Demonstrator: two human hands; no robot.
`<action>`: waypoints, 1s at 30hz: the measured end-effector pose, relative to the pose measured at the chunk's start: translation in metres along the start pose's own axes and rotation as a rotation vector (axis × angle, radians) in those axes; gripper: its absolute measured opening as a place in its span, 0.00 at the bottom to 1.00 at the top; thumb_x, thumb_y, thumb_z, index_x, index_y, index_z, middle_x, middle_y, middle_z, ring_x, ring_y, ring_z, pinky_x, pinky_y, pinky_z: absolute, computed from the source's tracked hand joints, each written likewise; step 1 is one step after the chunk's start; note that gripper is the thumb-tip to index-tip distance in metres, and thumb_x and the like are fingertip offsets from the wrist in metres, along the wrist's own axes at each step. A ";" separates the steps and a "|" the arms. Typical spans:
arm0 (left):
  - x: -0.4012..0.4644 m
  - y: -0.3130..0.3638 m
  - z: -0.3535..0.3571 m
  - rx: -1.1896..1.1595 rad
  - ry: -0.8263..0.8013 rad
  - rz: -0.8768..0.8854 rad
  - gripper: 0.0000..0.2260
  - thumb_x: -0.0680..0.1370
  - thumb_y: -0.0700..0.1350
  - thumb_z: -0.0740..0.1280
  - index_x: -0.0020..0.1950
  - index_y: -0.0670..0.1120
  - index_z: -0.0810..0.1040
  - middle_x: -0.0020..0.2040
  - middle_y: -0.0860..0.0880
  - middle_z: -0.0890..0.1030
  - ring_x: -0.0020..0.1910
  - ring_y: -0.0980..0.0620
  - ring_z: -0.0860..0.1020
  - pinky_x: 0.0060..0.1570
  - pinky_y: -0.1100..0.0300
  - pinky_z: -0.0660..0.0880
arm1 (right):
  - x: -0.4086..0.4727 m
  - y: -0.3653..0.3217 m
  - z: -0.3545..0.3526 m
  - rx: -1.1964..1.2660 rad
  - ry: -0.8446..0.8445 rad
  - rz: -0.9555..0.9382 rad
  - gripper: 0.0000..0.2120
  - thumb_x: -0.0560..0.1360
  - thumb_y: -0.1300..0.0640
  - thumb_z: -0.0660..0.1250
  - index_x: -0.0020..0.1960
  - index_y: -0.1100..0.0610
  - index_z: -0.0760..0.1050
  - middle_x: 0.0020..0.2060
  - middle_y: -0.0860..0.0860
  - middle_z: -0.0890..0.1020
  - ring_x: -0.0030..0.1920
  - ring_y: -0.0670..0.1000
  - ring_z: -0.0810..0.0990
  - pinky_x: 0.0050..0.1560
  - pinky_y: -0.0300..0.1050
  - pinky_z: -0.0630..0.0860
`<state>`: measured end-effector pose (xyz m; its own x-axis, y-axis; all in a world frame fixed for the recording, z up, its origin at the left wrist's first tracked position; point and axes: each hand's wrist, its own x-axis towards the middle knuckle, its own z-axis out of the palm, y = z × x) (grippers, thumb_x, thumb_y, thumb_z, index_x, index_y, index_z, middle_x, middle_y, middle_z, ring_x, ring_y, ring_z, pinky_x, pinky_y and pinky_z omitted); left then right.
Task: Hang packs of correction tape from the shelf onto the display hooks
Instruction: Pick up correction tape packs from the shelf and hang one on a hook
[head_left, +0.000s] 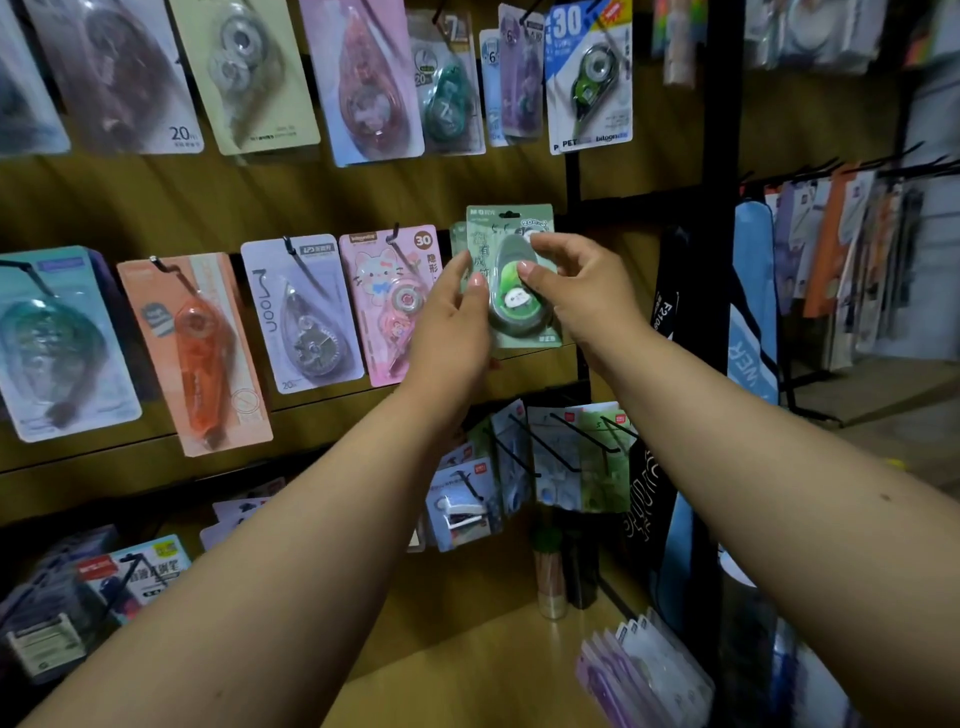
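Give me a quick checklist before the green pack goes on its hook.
1. Green pack held by both hands: ok, left hand and right hand pinch it.
2. Pack upright, face out: ok.
3. Hang hole at top uncovered: ok.
4. Hook behind the pack: cannot tell, hidden.
5. Hole already on hook: cannot tell.
6. Pink pack beside it clear: not ok, the left hand overlaps it.
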<state>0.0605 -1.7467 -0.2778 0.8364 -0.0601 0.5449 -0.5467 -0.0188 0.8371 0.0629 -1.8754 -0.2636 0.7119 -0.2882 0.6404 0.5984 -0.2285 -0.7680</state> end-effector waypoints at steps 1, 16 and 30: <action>0.002 0.000 0.000 0.003 -0.001 0.001 0.19 0.83 0.49 0.55 0.75 0.54 0.65 0.69 0.50 0.75 0.55 0.53 0.80 0.44 0.55 0.82 | 0.002 0.001 0.000 -0.004 -0.002 0.003 0.19 0.73 0.59 0.71 0.64 0.58 0.75 0.60 0.53 0.80 0.60 0.51 0.79 0.62 0.52 0.77; 0.011 -0.014 0.002 0.347 -0.012 0.183 0.26 0.80 0.57 0.51 0.77 0.52 0.64 0.74 0.50 0.70 0.71 0.51 0.69 0.68 0.47 0.69 | 0.010 0.009 0.003 -0.027 -0.065 -0.020 0.19 0.75 0.63 0.69 0.65 0.57 0.74 0.61 0.51 0.79 0.61 0.47 0.78 0.62 0.47 0.76; 0.006 -0.013 0.011 0.543 0.117 0.305 0.23 0.83 0.55 0.50 0.75 0.49 0.68 0.71 0.48 0.74 0.69 0.47 0.72 0.66 0.51 0.70 | 0.014 0.006 0.002 0.313 -0.074 0.160 0.15 0.76 0.66 0.65 0.63 0.61 0.76 0.54 0.57 0.83 0.49 0.52 0.84 0.43 0.41 0.81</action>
<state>0.0723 -1.7579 -0.2855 0.6218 -0.0338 0.7824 -0.6777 -0.5239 0.5160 0.0778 -1.8788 -0.2590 0.8235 -0.2263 0.5203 0.5528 0.1135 -0.8255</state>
